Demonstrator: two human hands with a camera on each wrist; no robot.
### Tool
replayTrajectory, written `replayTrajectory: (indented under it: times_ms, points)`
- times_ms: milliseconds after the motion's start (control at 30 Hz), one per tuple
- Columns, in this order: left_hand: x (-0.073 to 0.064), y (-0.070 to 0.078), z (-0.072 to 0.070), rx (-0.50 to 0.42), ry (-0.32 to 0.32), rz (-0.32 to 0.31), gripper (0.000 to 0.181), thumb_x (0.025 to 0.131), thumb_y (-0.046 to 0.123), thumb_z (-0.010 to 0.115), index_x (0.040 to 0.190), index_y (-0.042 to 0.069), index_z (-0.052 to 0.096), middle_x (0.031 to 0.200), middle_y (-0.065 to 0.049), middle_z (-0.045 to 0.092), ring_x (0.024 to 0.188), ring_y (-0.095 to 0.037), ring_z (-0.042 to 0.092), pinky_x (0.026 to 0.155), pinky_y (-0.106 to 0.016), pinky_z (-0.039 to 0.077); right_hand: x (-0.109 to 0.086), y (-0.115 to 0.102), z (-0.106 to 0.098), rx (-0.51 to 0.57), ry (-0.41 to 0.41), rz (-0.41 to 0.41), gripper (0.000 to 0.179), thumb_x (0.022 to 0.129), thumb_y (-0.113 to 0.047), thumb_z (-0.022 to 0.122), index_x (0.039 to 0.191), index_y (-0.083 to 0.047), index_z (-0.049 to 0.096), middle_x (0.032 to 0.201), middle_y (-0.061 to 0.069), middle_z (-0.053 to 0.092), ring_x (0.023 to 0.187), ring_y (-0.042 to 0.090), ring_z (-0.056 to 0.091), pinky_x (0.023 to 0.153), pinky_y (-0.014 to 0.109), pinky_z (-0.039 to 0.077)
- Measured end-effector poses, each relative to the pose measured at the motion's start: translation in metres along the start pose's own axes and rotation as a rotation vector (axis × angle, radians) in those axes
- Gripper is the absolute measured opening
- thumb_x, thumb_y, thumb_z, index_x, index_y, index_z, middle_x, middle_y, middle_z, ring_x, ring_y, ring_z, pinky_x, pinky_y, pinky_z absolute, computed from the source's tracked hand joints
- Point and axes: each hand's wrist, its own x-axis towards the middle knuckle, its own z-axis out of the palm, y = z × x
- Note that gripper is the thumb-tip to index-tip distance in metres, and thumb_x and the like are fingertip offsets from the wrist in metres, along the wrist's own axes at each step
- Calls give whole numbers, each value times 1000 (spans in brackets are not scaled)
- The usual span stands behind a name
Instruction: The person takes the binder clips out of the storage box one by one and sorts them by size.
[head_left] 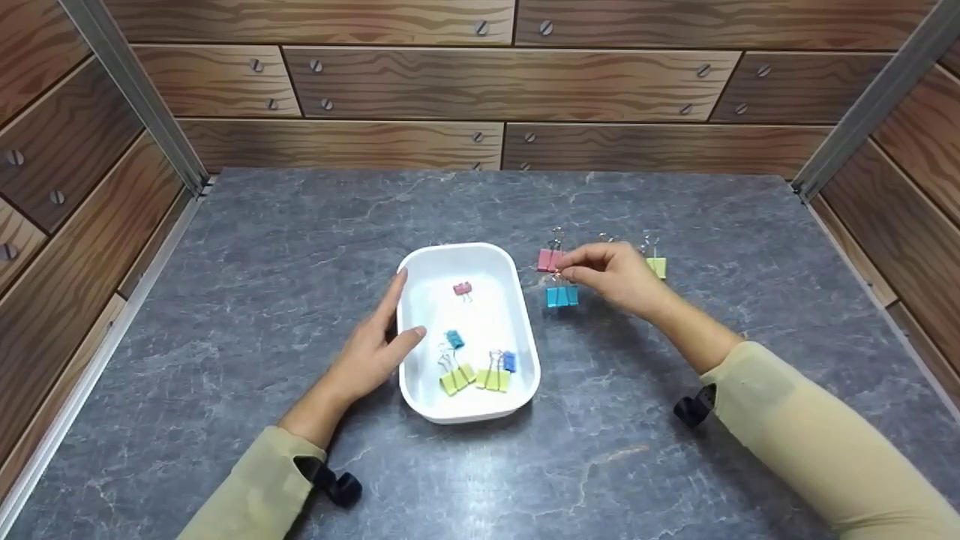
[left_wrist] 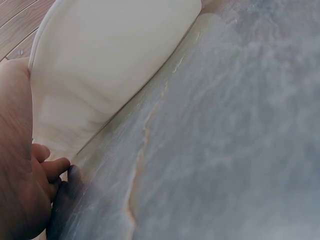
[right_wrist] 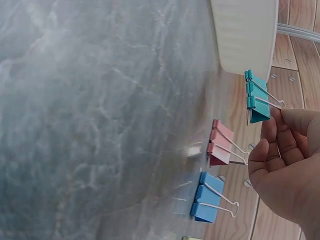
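The right hand [head_left: 622,281] pinches a teal clip [head_left: 562,297] by its wire handle, so its body hangs down, seemingly above the bench [head_left: 300,225], just beside the right edge of the tray [head_left: 487,315]. The left hand [head_left: 367,356] grips the tray's left edge, thumb over the rim, perhaps to keep it steady. Toward the bench's far edge, a pink clip [head_left: 550,260], a blue clip [right_wrist: 206,197] and a yellow clip [head_left: 656,268] stand with handles upward, probably easier to grasp this way.
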Motion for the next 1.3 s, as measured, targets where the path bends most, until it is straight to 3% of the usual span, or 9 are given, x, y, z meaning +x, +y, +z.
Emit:
replayTrajectory:
  times_ms: [400,667,1300]
  points:
    - [0,0,0,0,0,0,84,104,36,64,172,33,15,171,-6,32,154,-24,36,124,-48,32,2,11,7,-15,11,7,18,98,-5,75,112,6,79,112,18,77,94,11,66,79,18,54]
    - [-1,0,1,-42,-5,18,84,105,31,64,172,33,15,168,-12,39,147,-26,47,116,-48,43,3,15,8,20,13,41,19,98,-3,75,113,7,78,114,22,75,94,9,66,81,17,54]
    - [0,-1,1,-24,-4,6,84,105,33,65,172,35,14,169,-10,36,150,-24,42,121,-47,36,5,18,11,-13,17,50,22,98,-6,75,116,6,78,117,20,76,99,13,65,82,17,52]
